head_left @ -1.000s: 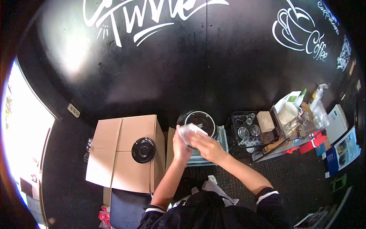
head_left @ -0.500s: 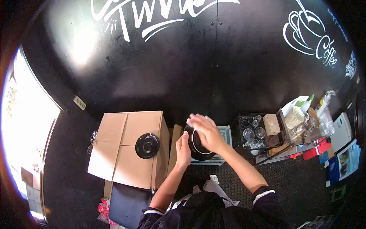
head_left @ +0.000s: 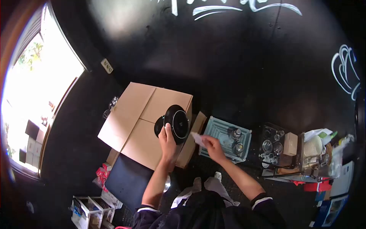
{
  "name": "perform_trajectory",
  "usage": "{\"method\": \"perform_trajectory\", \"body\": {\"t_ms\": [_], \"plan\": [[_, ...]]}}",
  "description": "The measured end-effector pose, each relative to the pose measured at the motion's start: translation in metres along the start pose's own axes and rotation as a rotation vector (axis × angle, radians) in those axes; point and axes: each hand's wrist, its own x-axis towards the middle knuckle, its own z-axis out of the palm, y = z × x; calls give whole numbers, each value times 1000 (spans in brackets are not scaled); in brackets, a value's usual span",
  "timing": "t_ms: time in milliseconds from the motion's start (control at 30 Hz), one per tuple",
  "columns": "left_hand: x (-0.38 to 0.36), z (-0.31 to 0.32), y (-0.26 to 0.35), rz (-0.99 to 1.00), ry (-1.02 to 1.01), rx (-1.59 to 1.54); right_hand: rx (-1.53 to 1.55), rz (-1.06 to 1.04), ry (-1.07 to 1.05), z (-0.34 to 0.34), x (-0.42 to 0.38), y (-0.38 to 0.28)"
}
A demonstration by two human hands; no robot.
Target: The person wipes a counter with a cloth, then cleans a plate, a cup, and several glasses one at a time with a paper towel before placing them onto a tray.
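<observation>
My left hand (head_left: 167,142) grips a black saucer (head_left: 180,125) by its lower left edge. The saucer is tilted up, with a thin pale ring showing on its face. Partly hidden behind it, another black saucer (head_left: 158,128) appears to lie on top of the cardboard box (head_left: 133,129). To the right of the held saucer and apart from it, my right hand (head_left: 214,147) pinches a small white tissue or cloth (head_left: 198,139).
A pale blue-green crate (head_left: 217,128) holding glass items stands right of the box. Farther right, a dark tray (head_left: 272,158) carries several glasses beside a small brown box (head_left: 290,144). A dark seat (head_left: 129,179) sits in front of the cardboard box.
The view has swung left and tilted. My left hand has brought its saucer over the box's right side. My right hand has come off the saucer, and the white tissue or cloth now shows.
</observation>
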Motion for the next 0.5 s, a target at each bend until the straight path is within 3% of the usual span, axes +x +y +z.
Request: {"method": "perform_trajectory", "body": {"t_ms": [33, 100, 233, 300, 367, 500], "plan": [[5, -10, -5, -7, 16, 7, 5, 7, -16, 1, 8, 0], [16, -26, -24, 137, -91, 651, 290, 215, 123, -2, 28, 2], [34, -39, -63, 395, -189, 842, 644, 321, 0, 2, 48, 19], [38, -44, -87, 348, -236, 934, 671, 357, -5, 10, 49, 27], [38, -43, -105, 468, -307, 1087, 708, 458, -1, 17, 51, 41], [35, -40, -133, 505, -406, 1217, 785, 599, 73, 34, 57, 64]]}}
